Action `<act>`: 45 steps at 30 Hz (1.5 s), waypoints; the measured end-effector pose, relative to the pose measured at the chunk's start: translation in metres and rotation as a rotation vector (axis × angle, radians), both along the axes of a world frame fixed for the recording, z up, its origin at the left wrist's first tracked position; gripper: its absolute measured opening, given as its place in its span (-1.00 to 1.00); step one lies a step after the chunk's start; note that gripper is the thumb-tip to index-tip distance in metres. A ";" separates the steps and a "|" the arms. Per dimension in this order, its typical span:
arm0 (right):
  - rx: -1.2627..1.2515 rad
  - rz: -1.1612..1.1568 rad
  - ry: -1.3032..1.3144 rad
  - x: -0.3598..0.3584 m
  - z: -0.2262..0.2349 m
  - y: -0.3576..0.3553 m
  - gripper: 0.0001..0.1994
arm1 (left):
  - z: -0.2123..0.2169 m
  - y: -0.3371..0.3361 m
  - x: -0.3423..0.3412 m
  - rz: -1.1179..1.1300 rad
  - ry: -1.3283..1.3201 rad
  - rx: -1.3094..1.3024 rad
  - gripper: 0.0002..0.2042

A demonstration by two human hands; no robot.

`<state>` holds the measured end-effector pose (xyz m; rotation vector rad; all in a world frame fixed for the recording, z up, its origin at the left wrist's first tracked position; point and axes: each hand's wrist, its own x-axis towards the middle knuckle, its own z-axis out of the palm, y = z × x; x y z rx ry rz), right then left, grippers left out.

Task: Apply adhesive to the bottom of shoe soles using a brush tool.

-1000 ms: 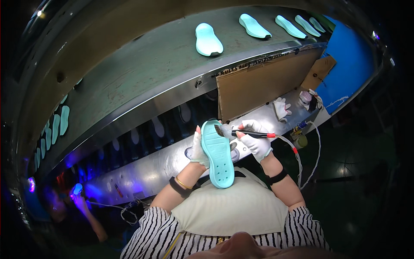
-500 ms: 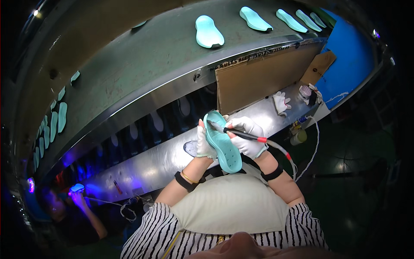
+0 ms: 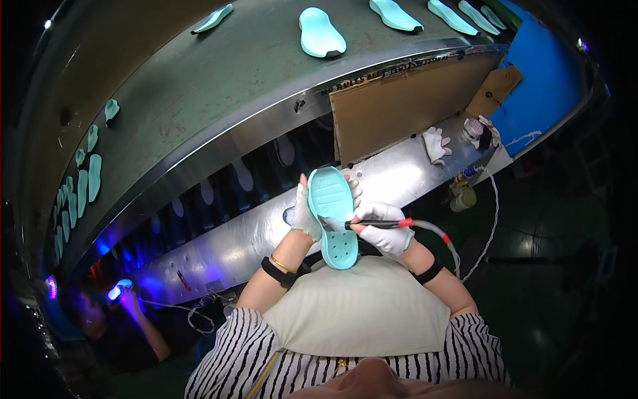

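In front of my apron I hold a turquoise shoe sole [image 3: 331, 194], hollow side up, with small holes in its lower end. My gloved left hand [image 3: 304, 214] is wrapped round it, thumb along the left edge and fingertips showing past the right edge. My gloved right hand [image 3: 384, 229] pinches a brush [image 3: 375, 225] with a black handle, a red band and a hose trailing right. Its pale tip touches the inside of the sole near the middle.
A metal ledge [image 3: 256, 229] runs beneath a conveyor belt [image 3: 199, 86] carrying several turquoise soles [image 3: 321, 33]. Cardboard [image 3: 399, 113] stands behind the ledge; a white glove [image 3: 436, 146] lies to the right. At far left, another person's hand [image 3: 129, 300] holds a sole under blue-violet light.
The brush tip has moved from the sole's upper end down to its middle. The sole has turned more upright. Soles on the belt have shifted, and one at the top left has come further into view.
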<state>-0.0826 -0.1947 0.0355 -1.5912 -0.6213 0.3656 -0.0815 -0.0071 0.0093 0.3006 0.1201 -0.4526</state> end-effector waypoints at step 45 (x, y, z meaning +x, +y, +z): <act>-0.204 0.273 -0.025 0.030 0.043 -0.004 -0.88 | -0.002 0.022 0.044 -0.338 -0.199 0.459 -0.26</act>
